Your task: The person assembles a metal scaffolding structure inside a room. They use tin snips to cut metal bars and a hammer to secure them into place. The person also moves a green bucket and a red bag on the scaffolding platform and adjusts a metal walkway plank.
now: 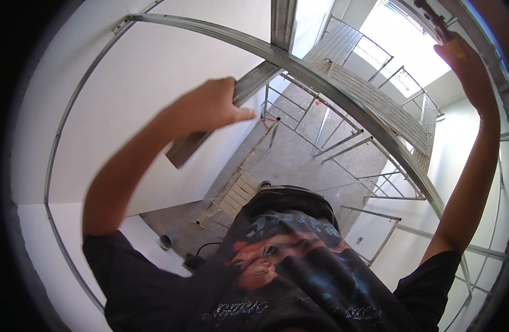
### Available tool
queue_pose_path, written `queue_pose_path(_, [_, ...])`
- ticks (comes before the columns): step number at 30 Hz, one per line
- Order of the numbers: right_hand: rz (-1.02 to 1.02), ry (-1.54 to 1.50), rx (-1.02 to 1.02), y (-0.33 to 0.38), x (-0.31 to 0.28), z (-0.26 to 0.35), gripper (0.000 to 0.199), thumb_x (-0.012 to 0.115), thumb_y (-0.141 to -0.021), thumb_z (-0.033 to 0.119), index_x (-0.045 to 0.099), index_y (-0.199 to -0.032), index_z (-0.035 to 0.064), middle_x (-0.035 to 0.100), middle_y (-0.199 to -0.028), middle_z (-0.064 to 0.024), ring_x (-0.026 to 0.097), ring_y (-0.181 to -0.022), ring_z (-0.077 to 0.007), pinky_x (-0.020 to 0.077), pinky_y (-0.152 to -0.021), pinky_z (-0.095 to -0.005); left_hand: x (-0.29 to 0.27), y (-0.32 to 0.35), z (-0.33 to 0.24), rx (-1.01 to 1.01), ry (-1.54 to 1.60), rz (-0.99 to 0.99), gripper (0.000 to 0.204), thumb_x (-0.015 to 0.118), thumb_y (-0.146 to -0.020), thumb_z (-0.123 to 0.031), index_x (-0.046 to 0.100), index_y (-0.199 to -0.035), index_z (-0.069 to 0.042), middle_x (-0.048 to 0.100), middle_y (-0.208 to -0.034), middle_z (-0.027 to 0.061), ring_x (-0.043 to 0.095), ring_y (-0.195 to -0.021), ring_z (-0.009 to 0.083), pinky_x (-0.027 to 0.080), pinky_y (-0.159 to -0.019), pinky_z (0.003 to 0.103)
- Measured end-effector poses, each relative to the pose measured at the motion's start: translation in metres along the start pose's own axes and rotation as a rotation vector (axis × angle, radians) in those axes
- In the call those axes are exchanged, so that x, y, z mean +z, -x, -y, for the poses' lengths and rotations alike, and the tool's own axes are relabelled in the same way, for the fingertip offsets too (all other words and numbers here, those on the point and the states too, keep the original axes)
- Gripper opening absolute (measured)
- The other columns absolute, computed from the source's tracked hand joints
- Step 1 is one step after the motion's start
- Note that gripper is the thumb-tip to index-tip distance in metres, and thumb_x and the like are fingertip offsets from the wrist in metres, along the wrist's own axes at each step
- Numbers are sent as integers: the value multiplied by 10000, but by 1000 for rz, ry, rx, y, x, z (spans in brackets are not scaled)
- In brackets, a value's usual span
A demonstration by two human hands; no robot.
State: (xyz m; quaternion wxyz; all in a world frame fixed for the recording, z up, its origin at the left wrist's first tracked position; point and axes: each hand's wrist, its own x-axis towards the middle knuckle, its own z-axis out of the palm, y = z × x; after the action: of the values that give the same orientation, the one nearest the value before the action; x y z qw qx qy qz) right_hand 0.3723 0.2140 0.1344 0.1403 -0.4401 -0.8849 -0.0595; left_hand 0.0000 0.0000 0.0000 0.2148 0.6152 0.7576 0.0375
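My left hand (213, 105) is closed around a grey metal channel (257, 83) of the kind used for ceiling framing. The channel's cut end points down to the left, below my wrist; its other end passes under a long metal cross rail (332, 80). A further channel (283, 25) meets that rail from above; whether it is one piece with the held one I cannot tell. Up at the right, my right hand (465, 63) grips a hand tool (434, 19) with a dark reddish head and a yellow-orange handle. Its exact kind is unclear.
Far below, tubular scaffolding (343, 146) with metal planks (370, 94) stands on a grey concrete floor (287, 155). A thin rail (58, 130) curves along the white wall panel (132, 72) at the left. A bright window opening (401, 41) lies at the upper right.
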Motion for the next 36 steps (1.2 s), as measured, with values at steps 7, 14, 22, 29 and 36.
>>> queue_pose_path(7, [-270, -862, 17, 125, 16, 61, 454, 694, -931, 381, 617, -1255, 73, 657, -952, -52, 622, -894, -170, 485, -853, -331, 9, 1, -12, 16, -77, 115, 620, 736, -841, -491, 614, -1008, 94, 668, -833, 229, 674, -766, 292, 532, -732, 396])
queue_pose_path(14, [394, -1074, -54, 187, 124, 127, 453, 781, -859, 310, 637, -1181, 26, 681, -943, -174, 669, -883, -357, 517, -797, -417, 17, 10, 0, -74, 127, -11, 793, 724, -851, -560, 543, -1213, 122, 675, -924, 245, 688, -842, 298, 539, -775, 381])
queue_pose_path(22, [314, -1179, 169, 179, 324, 145, 303, 736, -918, 274, 629, -1100, 57, 563, -779, -82, 505, -735, -168, 458, -701, -340, 28, -33, -35, -56, -70, -144, 823, 694, -874, -601, 509, -1278, 92, 658, -980, 216, 677, -886, 279, 541, -825, 382])
queue_pose_path(29, [271, -1288, 126, 127, 342, 150, 380, 740, -908, 313, 628, -1159, 51, 600, -755, -103, 571, -707, -198, 473, -683, -364, 27, -40, -50, -189, -28, -155, 861, 647, -892, -650, 520, -1313, 91, 667, -1169, 266, 664, -1102, 368, 503, -977, 407])
queue_pose_path(36, [316, -1299, 68, 113, 347, 150, 377, 752, -900, 297, 631, -1159, 52, 592, -750, -80, 558, -712, -184, 471, -692, -353, 36, -41, -48, -177, -41, -270, 656, 584, -958, -603, 578, -1207, 4, 711, -992, 195, 698, -928, 347, 527, -843, 415])
